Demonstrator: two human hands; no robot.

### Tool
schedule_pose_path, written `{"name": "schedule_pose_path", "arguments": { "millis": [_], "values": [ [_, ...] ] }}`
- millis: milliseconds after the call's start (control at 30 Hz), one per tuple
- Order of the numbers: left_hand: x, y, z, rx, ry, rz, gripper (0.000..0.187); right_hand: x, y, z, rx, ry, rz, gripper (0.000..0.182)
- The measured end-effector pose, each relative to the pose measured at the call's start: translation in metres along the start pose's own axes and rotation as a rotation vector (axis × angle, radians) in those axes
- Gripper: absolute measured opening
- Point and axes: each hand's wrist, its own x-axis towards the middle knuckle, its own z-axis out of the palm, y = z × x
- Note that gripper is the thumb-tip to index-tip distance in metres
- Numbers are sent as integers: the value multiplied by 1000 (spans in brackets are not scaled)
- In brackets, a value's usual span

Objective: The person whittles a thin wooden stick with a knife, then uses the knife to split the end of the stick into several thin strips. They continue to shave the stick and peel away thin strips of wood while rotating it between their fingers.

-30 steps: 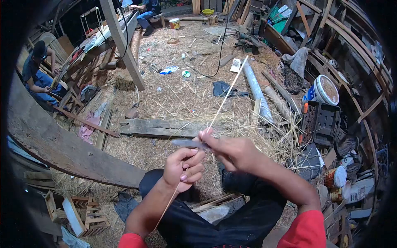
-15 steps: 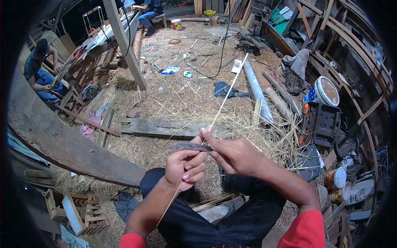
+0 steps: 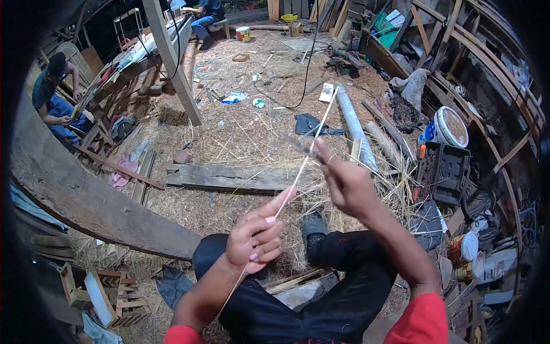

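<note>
A long, thin, pale strip of bamboo or wood (image 3: 300, 172) runs diagonally from below my left forearm up towards the blue-grey pipe. My left hand (image 3: 255, 239) is closed around its lower part, with the index finger stretched along it. Farther up the strip, my right hand (image 3: 350, 182) grips a knife (image 3: 300, 144). Its dark blade is smeared by motion and lies across the strip, pointing left. The handle is mostly hidden in my fingers. I sit with my dark-trousered legs apart below both hands.
A weathered beam (image 3: 229, 178) lies ahead on the shavings-covered floor. Straw (image 3: 389, 200) is heaped at right, near a pipe (image 3: 354, 123), a bucket (image 3: 451, 127) and an open tool case (image 3: 450, 175). A curved plank (image 3: 114, 200) crosses at left. Two people sit farther back at left.
My right hand and the knife have moved up and away along the strip, apart from my left hand. The left index finger has straightened along the strip, whose far end sits slightly lower.
</note>
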Motion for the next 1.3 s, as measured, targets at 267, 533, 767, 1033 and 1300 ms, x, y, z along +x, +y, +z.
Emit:
{"name": "schedule_pose_path", "arguments": {
  "millis": [267, 533, 767, 1033, 1300],
  "values": [
    [7, 3, 2, 14, 70, 36, 62, -4, -26, 6, 103, -113, -1, 58],
    [8, 0, 0, 114, 96, -67, 63, 2, 21, 7, 470, 92, 465, 51],
    [8, -5, 1, 184, 137, -130, 60, 8, 46, 4, 442, 294, 534, 44],
    [8, -12, -3, 442, 190, -163, 57, 4, 48, -26, 1059, 316, 927, 51],
    [29, -21, 8, 519, 227, -71, 56, 11, 24, -4, 1269, 11, 827, 27]
  ]
}}
